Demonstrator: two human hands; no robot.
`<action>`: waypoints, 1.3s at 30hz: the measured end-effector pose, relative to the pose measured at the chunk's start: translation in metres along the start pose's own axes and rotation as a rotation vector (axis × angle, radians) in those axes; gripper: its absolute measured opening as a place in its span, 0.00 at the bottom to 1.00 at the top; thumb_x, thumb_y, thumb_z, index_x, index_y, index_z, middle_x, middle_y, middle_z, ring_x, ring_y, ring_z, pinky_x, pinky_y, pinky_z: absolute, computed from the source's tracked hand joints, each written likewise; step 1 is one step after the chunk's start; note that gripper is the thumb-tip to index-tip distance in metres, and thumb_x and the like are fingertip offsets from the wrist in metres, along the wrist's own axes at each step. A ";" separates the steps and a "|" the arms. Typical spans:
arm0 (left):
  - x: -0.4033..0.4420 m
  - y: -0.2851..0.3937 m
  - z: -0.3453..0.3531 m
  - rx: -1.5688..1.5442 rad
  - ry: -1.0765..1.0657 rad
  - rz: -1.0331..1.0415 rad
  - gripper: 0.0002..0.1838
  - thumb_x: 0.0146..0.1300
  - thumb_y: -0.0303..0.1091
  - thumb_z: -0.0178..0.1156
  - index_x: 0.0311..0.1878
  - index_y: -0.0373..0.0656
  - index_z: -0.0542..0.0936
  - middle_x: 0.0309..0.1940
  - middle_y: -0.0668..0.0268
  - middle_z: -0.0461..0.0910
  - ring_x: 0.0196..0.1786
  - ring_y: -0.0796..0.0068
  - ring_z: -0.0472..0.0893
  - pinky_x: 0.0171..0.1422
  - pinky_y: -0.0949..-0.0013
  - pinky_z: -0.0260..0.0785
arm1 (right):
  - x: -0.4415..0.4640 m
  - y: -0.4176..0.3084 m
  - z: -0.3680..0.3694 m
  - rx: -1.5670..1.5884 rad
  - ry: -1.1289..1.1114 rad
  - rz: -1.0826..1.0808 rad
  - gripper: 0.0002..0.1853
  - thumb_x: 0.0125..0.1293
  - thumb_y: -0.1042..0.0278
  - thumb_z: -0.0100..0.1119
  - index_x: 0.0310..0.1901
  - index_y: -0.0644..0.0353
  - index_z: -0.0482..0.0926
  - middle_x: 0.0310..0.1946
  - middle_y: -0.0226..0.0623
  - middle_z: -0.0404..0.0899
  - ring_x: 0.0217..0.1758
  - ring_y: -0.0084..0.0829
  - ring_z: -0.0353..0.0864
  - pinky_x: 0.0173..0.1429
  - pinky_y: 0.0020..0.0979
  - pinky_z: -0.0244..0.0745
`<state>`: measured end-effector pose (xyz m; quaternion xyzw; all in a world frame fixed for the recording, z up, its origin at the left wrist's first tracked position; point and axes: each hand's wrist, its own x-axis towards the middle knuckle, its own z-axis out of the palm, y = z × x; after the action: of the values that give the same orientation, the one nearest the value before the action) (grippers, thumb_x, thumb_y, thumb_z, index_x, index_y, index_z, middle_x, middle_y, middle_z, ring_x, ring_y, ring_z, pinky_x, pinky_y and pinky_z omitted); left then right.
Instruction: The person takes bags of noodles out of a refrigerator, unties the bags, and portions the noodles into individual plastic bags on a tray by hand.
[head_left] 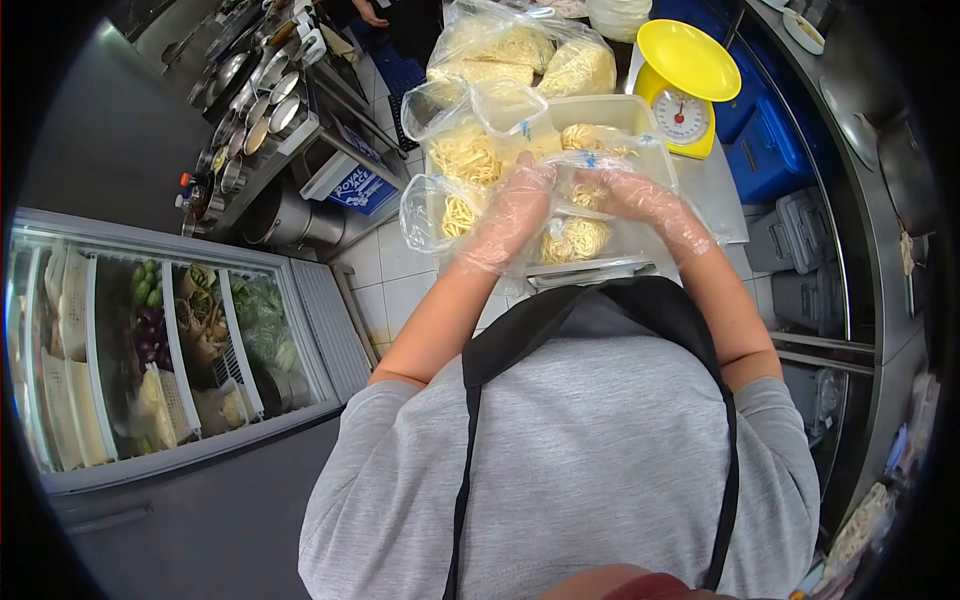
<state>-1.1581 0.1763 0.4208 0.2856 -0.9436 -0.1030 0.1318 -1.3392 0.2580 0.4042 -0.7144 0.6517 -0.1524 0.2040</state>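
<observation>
Clear plastic gloves [690, 232] cover the left hand [522, 200], at the tub's [655, 150] left side, and the right hand [640, 195], above its right half. Between them, at the fingers, shows a bag [592, 161] with blue print; plastic over plastic, I cannot tell how tight either grip is or what it holds. Nests of noodles [577, 241] sit inside the tub, open noodle bags [465, 160] left of it, fuller sacks [505, 50] beyond it, a yellow scale [683, 118] to its right.
</observation>
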 end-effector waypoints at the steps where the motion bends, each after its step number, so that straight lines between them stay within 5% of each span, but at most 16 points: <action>1: 0.000 0.001 0.001 0.034 0.016 -0.008 0.15 0.54 0.26 0.50 0.45 0.40 0.77 0.34 0.51 0.75 0.41 0.54 0.75 0.48 0.60 0.69 | 0.000 -0.004 -0.001 -0.009 -0.045 -0.029 0.26 0.52 0.68 0.60 0.55 0.53 0.70 0.54 0.46 0.70 0.59 0.43 0.68 0.60 0.37 0.63; 3: 0.010 -0.017 0.022 0.098 0.101 0.172 0.14 0.55 0.26 0.50 0.45 0.38 0.76 0.33 0.50 0.75 0.40 0.53 0.76 0.47 0.61 0.69 | 0.004 -0.006 0.007 -0.013 -0.092 -0.058 0.25 0.53 0.68 0.58 0.56 0.53 0.70 0.54 0.47 0.70 0.58 0.44 0.68 0.61 0.37 0.63; 5: 0.015 -0.017 0.028 0.163 0.186 0.360 0.14 0.55 0.26 0.50 0.45 0.37 0.76 0.33 0.49 0.76 0.40 0.53 0.76 0.46 0.62 0.69 | 0.015 0.001 0.025 -0.058 -0.199 0.133 0.21 0.59 0.57 0.53 0.53 0.53 0.73 0.52 0.46 0.73 0.58 0.44 0.68 0.61 0.37 0.62; 7: 0.017 0.000 0.022 -1.009 0.074 -0.288 0.11 0.57 0.29 0.50 0.40 0.35 0.76 0.33 0.51 0.77 0.36 0.54 0.77 0.42 0.64 0.69 | 0.016 -0.016 0.026 0.111 -0.034 0.225 0.20 0.59 0.60 0.53 0.55 0.51 0.72 0.53 0.45 0.72 0.58 0.42 0.69 0.60 0.36 0.63; 8: 0.018 0.001 0.024 -1.008 0.071 -0.289 0.11 0.57 0.29 0.50 0.40 0.35 0.76 0.33 0.51 0.77 0.36 0.54 0.77 0.42 0.64 0.69 | 0.015 -0.022 0.027 0.280 0.126 0.309 0.21 0.59 0.64 0.53 0.56 0.50 0.71 0.54 0.45 0.71 0.57 0.40 0.70 0.60 0.35 0.63; 10: 0.020 0.001 0.025 -1.096 -0.010 -0.327 0.10 0.58 0.32 0.50 0.35 0.35 0.75 0.33 0.52 0.78 0.34 0.55 0.77 0.40 0.65 0.68 | 0.019 -0.001 0.023 0.255 0.032 0.284 0.21 0.59 0.59 0.53 0.55 0.49 0.72 0.54 0.44 0.72 0.57 0.40 0.70 0.59 0.35 0.64; 11: 0.020 -0.001 0.021 -1.096 -0.011 -0.325 0.10 0.58 0.32 0.50 0.35 0.35 0.75 0.33 0.52 0.78 0.34 0.55 0.77 0.40 0.65 0.68 | 0.018 0.011 0.022 0.225 -0.060 0.258 0.22 0.58 0.54 0.53 0.54 0.47 0.73 0.53 0.43 0.73 0.56 0.40 0.71 0.59 0.35 0.64; 13: 0.019 -0.002 -0.001 -0.346 -0.324 0.020 0.11 0.59 0.35 0.50 0.37 0.38 0.75 0.32 0.53 0.78 0.34 0.55 0.77 0.41 0.62 0.69 | 0.004 0.002 -0.009 0.193 -0.130 0.292 0.24 0.54 0.56 0.56 0.55 0.47 0.73 0.53 0.42 0.73 0.56 0.39 0.71 0.59 0.34 0.64; 17: 0.015 0.012 -0.002 -0.080 -0.149 -0.070 0.11 0.60 0.37 0.50 0.40 0.43 0.76 0.37 0.52 0.77 0.38 0.55 0.78 0.42 0.59 0.69 | -0.006 -0.003 -0.032 0.340 -0.117 0.357 0.30 0.45 0.63 0.62 0.55 0.51 0.72 0.51 0.39 0.74 0.54 0.35 0.72 0.58 0.31 0.64; 19: 0.017 0.005 0.008 0.178 -0.127 0.049 0.12 0.61 0.39 0.49 0.43 0.45 0.76 0.44 0.53 0.75 0.44 0.54 0.77 0.45 0.57 0.68 | -0.009 -0.003 -0.033 0.416 -0.110 0.377 0.30 0.45 0.65 0.62 0.54 0.55 0.72 0.51 0.39 0.75 0.54 0.34 0.73 0.58 0.31 0.65; 24: 0.021 -0.001 0.003 -0.032 -0.307 -0.002 0.19 0.59 0.42 0.52 0.51 0.43 0.73 0.51 0.51 0.72 0.50 0.54 0.74 0.52 0.60 0.67 | -0.018 0.007 -0.021 0.895 0.045 0.325 0.29 0.46 0.71 0.61 0.54 0.65 0.70 0.50 0.40 0.74 0.53 0.30 0.73 0.58 0.29 0.65; 26: 0.017 0.001 -0.002 -0.106 -0.356 0.043 0.22 0.58 0.43 0.53 0.54 0.43 0.72 0.50 0.50 0.72 0.50 0.56 0.74 0.53 0.61 0.66 | -0.022 0.000 -0.020 1.447 0.153 0.197 0.28 0.49 0.74 0.59 0.55 0.65 0.68 0.50 0.40 0.74 0.53 0.30 0.73 0.59 0.27 0.66; 29: 0.010 0.014 -0.014 -0.437 -0.303 -0.035 0.30 0.54 0.41 0.57 0.60 0.44 0.66 0.50 0.54 0.73 0.51 0.64 0.75 0.55 0.67 0.65 | -0.030 -0.020 -0.031 1.553 0.223 0.152 0.28 0.51 0.74 0.59 0.57 0.64 0.65 0.50 0.39 0.74 0.52 0.29 0.74 0.60 0.27 0.67; 31: 0.007 0.019 -0.015 -0.924 -0.280 -0.172 0.35 0.51 0.36 0.59 0.63 0.41 0.62 0.50 0.58 0.73 0.50 0.70 0.74 0.54 0.70 0.65 | -0.027 -0.010 -0.029 1.552 0.211 0.245 0.29 0.52 0.72 0.59 0.58 0.64 0.64 0.51 0.39 0.73 0.53 0.29 0.74 0.60 0.29 0.67; 35: 0.005 0.015 0.003 -1.047 -0.281 -0.229 0.38 0.49 0.33 0.61 0.65 0.37 0.58 0.51 0.57 0.72 0.51 0.71 0.73 0.55 0.70 0.64 | -0.024 -0.007 -0.026 1.650 0.281 0.435 0.33 0.53 0.69 0.61 0.61 0.62 0.60 0.53 0.40 0.71 0.56 0.32 0.71 0.63 0.33 0.65; 39: 0.003 0.035 -0.020 -1.014 -0.286 -0.217 0.41 0.48 0.32 0.62 0.66 0.35 0.56 0.56 0.54 0.68 0.56 0.67 0.69 0.58 0.69 0.63 | -0.016 0.005 -0.010 1.618 0.266 0.279 0.37 0.51 0.68 0.64 0.62 0.61 0.57 0.55 0.41 0.69 0.58 0.32 0.69 0.63 0.31 0.64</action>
<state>-1.1726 0.2005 0.4492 0.2651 -0.7492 -0.5966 0.1118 -1.3501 0.2725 0.4112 -0.2356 0.4421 -0.6303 0.5930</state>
